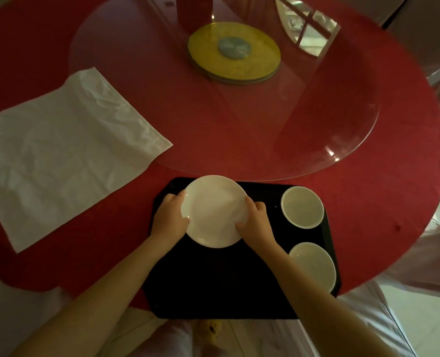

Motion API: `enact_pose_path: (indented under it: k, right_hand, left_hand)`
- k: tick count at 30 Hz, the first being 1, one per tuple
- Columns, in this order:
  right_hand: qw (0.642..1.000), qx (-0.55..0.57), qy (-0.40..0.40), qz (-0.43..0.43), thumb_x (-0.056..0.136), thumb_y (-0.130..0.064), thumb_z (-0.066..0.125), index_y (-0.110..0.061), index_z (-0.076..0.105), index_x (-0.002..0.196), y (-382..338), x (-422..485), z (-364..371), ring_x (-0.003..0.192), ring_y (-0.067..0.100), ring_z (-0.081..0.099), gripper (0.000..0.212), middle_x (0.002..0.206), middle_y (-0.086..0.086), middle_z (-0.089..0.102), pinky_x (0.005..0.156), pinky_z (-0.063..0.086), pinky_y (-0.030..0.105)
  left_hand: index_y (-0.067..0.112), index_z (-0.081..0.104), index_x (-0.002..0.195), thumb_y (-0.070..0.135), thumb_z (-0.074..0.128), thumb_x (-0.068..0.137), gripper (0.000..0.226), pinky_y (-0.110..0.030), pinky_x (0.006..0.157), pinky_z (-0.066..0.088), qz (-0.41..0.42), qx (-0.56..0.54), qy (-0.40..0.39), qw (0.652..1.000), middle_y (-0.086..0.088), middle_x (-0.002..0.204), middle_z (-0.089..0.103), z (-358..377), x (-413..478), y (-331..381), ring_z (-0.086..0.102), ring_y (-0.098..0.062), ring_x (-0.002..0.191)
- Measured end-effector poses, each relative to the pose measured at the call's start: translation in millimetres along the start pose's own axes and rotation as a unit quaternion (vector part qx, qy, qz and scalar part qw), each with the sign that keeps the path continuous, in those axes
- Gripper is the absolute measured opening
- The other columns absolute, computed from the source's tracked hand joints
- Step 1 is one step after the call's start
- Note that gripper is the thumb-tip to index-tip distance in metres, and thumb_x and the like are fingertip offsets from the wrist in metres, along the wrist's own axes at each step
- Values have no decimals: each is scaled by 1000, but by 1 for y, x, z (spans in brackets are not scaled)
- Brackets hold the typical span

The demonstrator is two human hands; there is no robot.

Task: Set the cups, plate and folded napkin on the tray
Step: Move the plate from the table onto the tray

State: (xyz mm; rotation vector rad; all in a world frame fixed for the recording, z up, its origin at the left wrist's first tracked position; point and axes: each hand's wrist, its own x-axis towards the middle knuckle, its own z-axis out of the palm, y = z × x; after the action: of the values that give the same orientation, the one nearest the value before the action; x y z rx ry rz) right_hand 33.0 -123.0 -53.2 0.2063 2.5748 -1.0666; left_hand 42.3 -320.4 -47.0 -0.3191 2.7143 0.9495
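White plate [213, 211] is held at its rim by left hand [168, 219] and right hand [256, 224], each grip closed, over black tray [213, 279]. Two empty cups [302, 207] are seated along the tray's right side. Napkin [64, 155] is laid unfolded on the bench [368, 202].

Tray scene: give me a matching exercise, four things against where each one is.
Things:
1. plate
2. napkin
3. far cup
4. near cup

Places:
A. spread flat on the red table, off the tray
B. tray's right side, far corner
C. held at its edges by the left hand and right hand
D. tray's right side, near corner

Pairs: 1-C, 2-A, 3-B, 4-D
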Motion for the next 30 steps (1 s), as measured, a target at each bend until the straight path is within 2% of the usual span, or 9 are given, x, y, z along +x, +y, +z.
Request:
enact_pose_path:
  k: [5, 9, 15, 21, 24, 26, 28, 30]
  right_hand:
    - [1000, -18, -5, 0, 82, -10, 52, -22, 34, 134, 7, -1, 6, 85, 16, 47, 57, 122, 7, 38, 71, 44, 28]
    - [999, -30, -19, -9, 82, -14, 57, -20, 32, 136, 10, -3, 11, 87, 16, 45, 60, 125, 9, 37, 73, 45, 28]
    - [998, -47, -9, -28, 84, -16, 56, -22, 29, 138, 13, -2, 15, 88, 13, 43, 60, 128, 8, 36, 69, 43, 27]
    - [997, -62, -3, -39, 84, -16, 57, -22, 25, 140, 14, -1, 17, 91, 15, 43, 65, 128, 9, 36, 71, 43, 28]
    - [996, -86, -3, -38, 84, -19, 57, -22, 23, 141, 14, -1, 18, 99, 21, 49, 67, 129, 9, 36, 69, 46, 30]
    - [993, -115, -2, -35, 84, -21, 57, -22, 22, 141, 13, -1, 18, 107, 25, 47, 67, 129, 9, 37, 74, 50, 35]
    - [987, -158, 6, -39, 83, -23, 56, -19, 24, 142, 14, 0, 16, 115, 28, 41, 67, 130, 11, 39, 81, 49, 40]
    - [984, -171, 10, -40, 83, -24, 55, -17, 26, 140, 14, 1, 14, 117, 28, 39, 65, 129, 11, 40, 82, 48, 40]
  left_hand:
    - [15, 40, 136, 2, 62, 78, 63, -26, 79, 39, -4, 10, -3, 1000, -14, 122, 48, 8, -2, -4, 54, -29, 105]
    - [13, 37, 137, 1, 62, 79, 65, -30, 84, 42, -8, 25, -13, 1000, -15, 125, 46, 10, -2, -10, 53, -31, 108]
    - [13, 40, 133, 1, 62, 79, 60, -25, 76, 38, -5, 25, -14, 1000, -15, 121, 47, 12, -1, -15, 55, -30, 103]
    - [13, 45, 127, 3, 63, 77, 54, -31, 77, 44, 6, 25, -16, 1000, -15, 118, 49, 12, 1, -16, 56, -31, 100]
    - [13, 44, 128, 4, 62, 77, 55, -34, 80, 46, 9, 32, -20, 999, -15, 119, 49, 12, 1, -16, 55, -31, 101]
    - [12, 41, 130, 6, 61, 79, 55, -33, 80, 45, 10, 43, -27, 999, -15, 121, 47, 11, 0, -15, 55, -31, 102]
    - [10, 42, 128, 7, 57, 82, 48, -34, 77, 44, 6, 68, -27, 997, -16, 121, 48, 9, 0, -14, 55, -32, 101]
    - [7, 49, 116, 7, 52, 85, 32, -35, 72, 43, 0, 95, -4, 995, -15, 117, 50, 5, -1, -12, 56, -32, 94]
